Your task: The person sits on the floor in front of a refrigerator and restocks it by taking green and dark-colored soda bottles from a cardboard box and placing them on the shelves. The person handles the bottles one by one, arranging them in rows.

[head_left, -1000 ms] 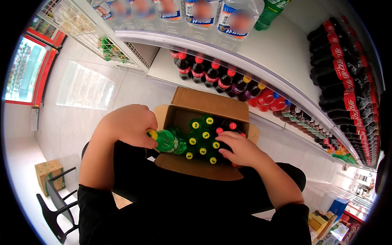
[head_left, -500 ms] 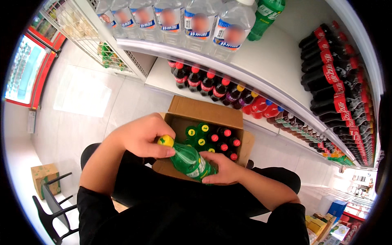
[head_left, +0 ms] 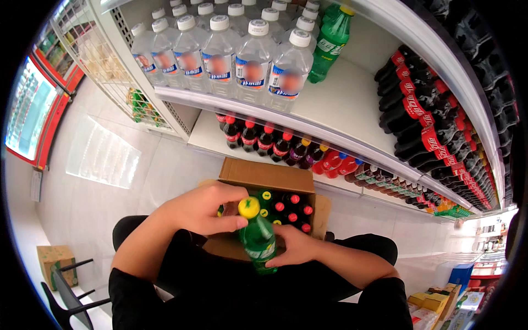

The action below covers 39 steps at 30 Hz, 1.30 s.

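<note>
A green soda bottle [head_left: 258, 240] with a yellow cap is held between both hands, tilted, its cap toward the box. My left hand [head_left: 215, 209] closes on its neck just under the cap. Lower down, my right hand [head_left: 294, 246] grips the bottle's side near the base. Beneath the bottle stands an open cardboard box [head_left: 267, 175]. Inside it, green bottles with yellow caps [head_left: 265, 196] fill the left part and dark cola bottles with red caps [head_left: 293, 208] the right. My left hand and the held bottle cover some of the box.
Ahead, a shelf [head_left: 330, 104] bears rows of clear water bottles [head_left: 250, 69], a green bottle [head_left: 330, 44] and cola bottles [head_left: 418, 115]. Its lower level [head_left: 212, 140] holds more drinks. A black chair [head_left: 74, 291] and a carton [head_left: 52, 256] stand at the lower left.
The view has tipped up, showing more of the shelf. The green bottle has turned more upright in the picture and stays in both hands.
</note>
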Available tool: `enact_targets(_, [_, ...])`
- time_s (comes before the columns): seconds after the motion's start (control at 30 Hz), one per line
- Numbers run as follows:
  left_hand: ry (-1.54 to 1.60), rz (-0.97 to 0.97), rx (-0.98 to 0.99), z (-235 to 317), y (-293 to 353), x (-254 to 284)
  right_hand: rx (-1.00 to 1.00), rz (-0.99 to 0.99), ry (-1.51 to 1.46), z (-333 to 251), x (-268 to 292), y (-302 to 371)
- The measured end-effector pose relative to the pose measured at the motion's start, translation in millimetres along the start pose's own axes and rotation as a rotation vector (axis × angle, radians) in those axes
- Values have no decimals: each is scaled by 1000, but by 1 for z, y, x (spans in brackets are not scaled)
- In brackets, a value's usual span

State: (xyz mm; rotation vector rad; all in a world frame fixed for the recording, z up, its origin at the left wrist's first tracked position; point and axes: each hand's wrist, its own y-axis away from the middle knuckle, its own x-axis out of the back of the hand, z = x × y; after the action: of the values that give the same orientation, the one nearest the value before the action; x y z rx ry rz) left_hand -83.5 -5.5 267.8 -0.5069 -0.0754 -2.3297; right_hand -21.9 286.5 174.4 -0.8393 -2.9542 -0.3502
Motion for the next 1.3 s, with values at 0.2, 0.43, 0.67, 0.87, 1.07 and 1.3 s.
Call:
enact_targets(0.2, [-386,19,345,-24,10,11,90,479,-112,-12,54,7])
enact_targets(0.43, [-710,-326,602,-100,31,-10,568,964,-21,-57,116,-13])
enact_targets(0.67, [-801,-558,738,-115,34,-34,628,1117,101,-56,197,-66])
enact_targets(0.87, [-828,-566,698,-123,44,-53,570,1052,140,-69,233,-94])
enact_targets(1.07, [-794,-637,687,-124,53,-68,554,1090,284,-71,240,-110])
enact_targets(1.3, [-824,-616,702,-130,53,-63,397,1300,506,-64,231,-111])
